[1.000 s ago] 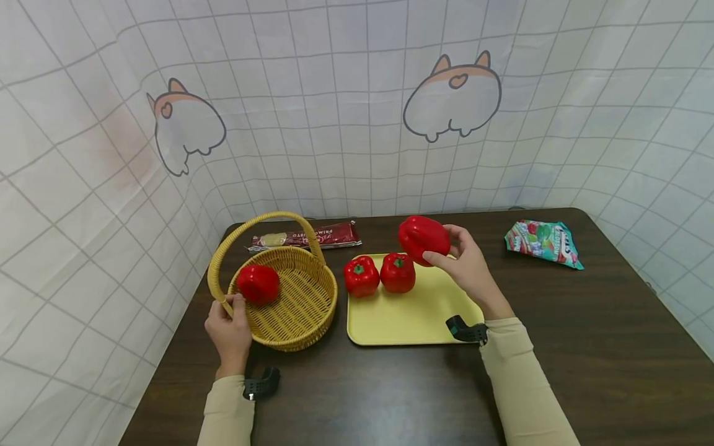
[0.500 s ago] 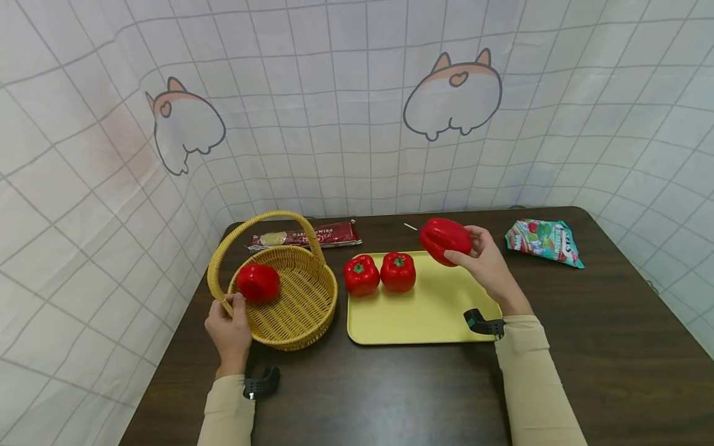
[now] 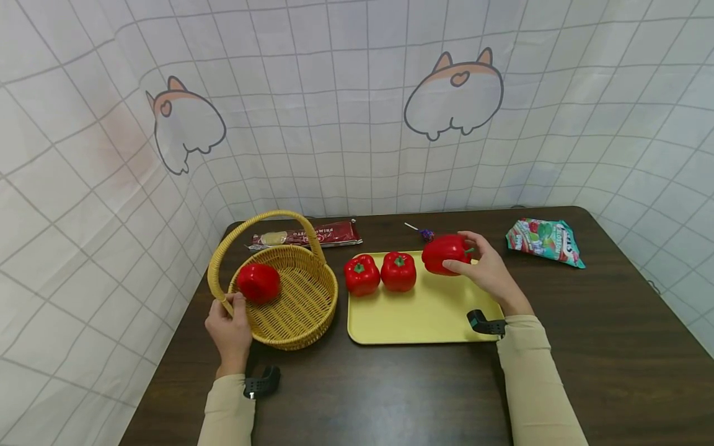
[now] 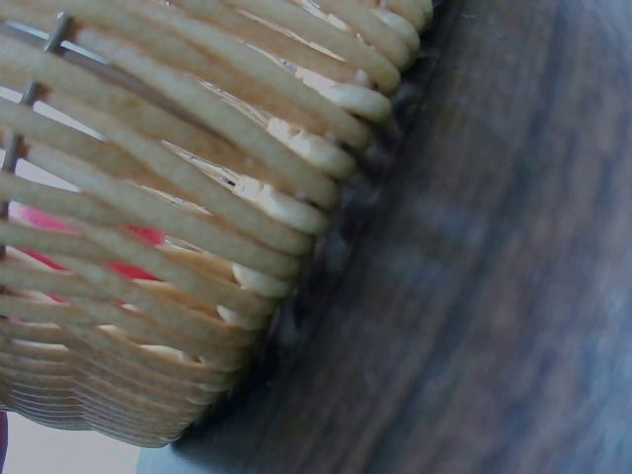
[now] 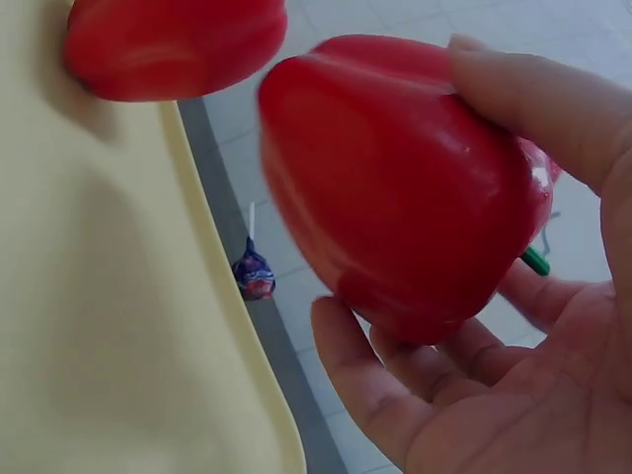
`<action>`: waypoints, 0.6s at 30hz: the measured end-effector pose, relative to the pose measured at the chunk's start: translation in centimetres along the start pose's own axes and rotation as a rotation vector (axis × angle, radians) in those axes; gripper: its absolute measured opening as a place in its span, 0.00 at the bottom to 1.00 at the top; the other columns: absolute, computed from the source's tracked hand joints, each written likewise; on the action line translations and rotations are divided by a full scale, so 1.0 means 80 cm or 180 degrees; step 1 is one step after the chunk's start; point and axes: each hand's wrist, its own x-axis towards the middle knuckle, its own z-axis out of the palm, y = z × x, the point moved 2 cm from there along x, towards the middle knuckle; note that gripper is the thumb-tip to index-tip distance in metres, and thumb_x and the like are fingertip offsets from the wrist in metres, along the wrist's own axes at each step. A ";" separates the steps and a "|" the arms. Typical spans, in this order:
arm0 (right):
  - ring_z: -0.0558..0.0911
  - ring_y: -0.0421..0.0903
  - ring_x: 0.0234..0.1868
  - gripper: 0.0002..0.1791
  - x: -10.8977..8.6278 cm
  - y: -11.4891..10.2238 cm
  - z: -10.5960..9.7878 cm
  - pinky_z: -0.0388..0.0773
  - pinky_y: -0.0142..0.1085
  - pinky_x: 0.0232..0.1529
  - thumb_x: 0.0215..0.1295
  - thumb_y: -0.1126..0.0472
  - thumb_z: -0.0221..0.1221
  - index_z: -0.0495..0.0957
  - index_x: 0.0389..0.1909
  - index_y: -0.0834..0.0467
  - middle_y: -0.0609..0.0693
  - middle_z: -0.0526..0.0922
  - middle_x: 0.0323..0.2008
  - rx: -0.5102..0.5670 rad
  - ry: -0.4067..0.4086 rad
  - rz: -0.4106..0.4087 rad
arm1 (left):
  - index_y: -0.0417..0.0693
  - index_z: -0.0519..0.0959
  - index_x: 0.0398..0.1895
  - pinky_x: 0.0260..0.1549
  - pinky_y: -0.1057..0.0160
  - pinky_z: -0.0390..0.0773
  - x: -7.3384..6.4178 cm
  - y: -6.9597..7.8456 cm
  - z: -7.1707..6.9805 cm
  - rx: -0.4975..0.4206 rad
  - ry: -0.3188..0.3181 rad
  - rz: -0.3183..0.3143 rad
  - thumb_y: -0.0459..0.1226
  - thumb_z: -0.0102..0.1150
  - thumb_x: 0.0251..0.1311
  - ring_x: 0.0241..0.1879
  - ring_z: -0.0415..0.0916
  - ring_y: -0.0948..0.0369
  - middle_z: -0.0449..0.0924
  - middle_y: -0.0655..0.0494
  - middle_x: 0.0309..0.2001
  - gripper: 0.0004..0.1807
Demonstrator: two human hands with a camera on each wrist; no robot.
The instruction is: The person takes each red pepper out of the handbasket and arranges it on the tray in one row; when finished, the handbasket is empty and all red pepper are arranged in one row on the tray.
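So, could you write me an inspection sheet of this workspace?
Surface: dark wood-look table.
Job's things: one pepper lies in the basket; a second pepper and third pepper stand on the yellow tray.
Clutter: dark red packet behind the basket, lollipop behind the tray, teal bag at far right.
Hands: left hand holds the basket near its handle's base; right hand holds a fourth pepper.
Cables: thin strand at the table's right edge, too small to identify.
Surroundings: white checked curtain with animal drawings.
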 end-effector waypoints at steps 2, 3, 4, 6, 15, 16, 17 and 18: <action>0.67 0.60 0.59 0.45 0.000 0.002 0.001 0.72 0.47 0.50 0.59 0.49 0.68 0.55 0.71 0.57 0.61 0.65 0.64 -0.0009 -0.0014 0.0028 | 0.30 0.79 0.31 0.24 0.74 0.63 0.000 -0.013 0.001 0.0033 -0.0017 -0.0018 0.32 0.58 0.64 0.24 0.64 0.70 0.75 0.49 0.26 0.09; 0.66 0.60 0.59 0.45 0.000 0.003 0.001 0.71 0.47 0.50 0.59 0.49 0.68 0.55 0.71 0.58 0.61 0.66 0.64 -0.0012 -0.0022 0.0042 | 0.31 0.79 0.31 0.24 0.74 0.63 0.000 -0.019 0.001 0.0058 -0.0025 -0.0024 0.33 0.58 0.64 0.24 0.64 0.69 0.75 0.51 0.26 0.10; 0.66 0.60 0.59 0.44 0.000 0.005 0.000 0.71 0.47 0.50 0.59 0.49 0.68 0.56 0.70 0.59 0.61 0.66 0.64 -0.0020 -0.0028 0.0049 | 0.32 0.79 0.31 0.23 0.74 0.63 0.000 -0.023 0.001 0.0059 -0.0042 -0.0026 0.34 0.58 0.64 0.24 0.64 0.69 0.75 0.53 0.26 0.10; 0.66 0.60 0.59 0.43 0.000 0.006 0.001 0.71 0.46 0.49 0.59 0.49 0.68 0.56 0.69 0.59 0.61 0.66 0.63 -0.0035 -0.0034 0.0048 | 0.31 0.79 0.32 0.23 0.73 0.63 0.000 -0.025 0.001 0.0052 -0.0068 -0.0057 0.35 0.58 0.65 0.24 0.65 0.67 0.75 0.53 0.27 0.11; 0.68 0.60 0.58 0.42 0.003 0.010 0.007 0.74 0.50 0.52 0.57 0.49 0.69 0.58 0.67 0.57 0.61 0.67 0.61 -0.0031 -0.0096 0.0137 | 0.32 0.79 0.32 0.24 0.73 0.64 0.000 -0.024 0.000 0.0049 -0.0082 -0.0068 0.36 0.57 0.65 0.25 0.65 0.67 0.76 0.52 0.27 0.12; 0.68 0.60 0.59 0.42 0.003 0.010 0.009 0.75 0.50 0.52 0.57 0.49 0.69 0.58 0.67 0.57 0.61 0.66 0.61 -0.0019 -0.0104 0.0138 | 0.32 0.79 0.32 0.24 0.73 0.64 0.000 -0.024 0.000 0.0052 -0.0076 -0.0069 0.35 0.58 0.65 0.25 0.65 0.67 0.76 0.53 0.27 0.11; 0.68 0.60 0.59 0.42 0.004 0.010 0.010 0.75 0.51 0.53 0.57 0.50 0.69 0.58 0.66 0.57 0.61 0.66 0.61 -0.0005 -0.0109 0.0141 | 0.32 0.79 0.32 0.24 0.73 0.64 0.000 -0.024 0.000 0.0050 -0.0072 -0.0071 0.35 0.58 0.65 0.25 0.65 0.67 0.76 0.53 0.27 0.11; 0.68 0.61 0.59 0.43 0.004 0.011 0.011 0.75 0.52 0.53 0.57 0.50 0.69 0.58 0.67 0.57 0.62 0.65 0.62 -0.0012 -0.0118 0.0141 | 0.32 0.79 0.32 0.24 0.73 0.64 0.000 -0.023 0.001 0.0046 -0.0067 -0.0074 0.35 0.58 0.65 0.25 0.66 0.67 0.76 0.53 0.27 0.11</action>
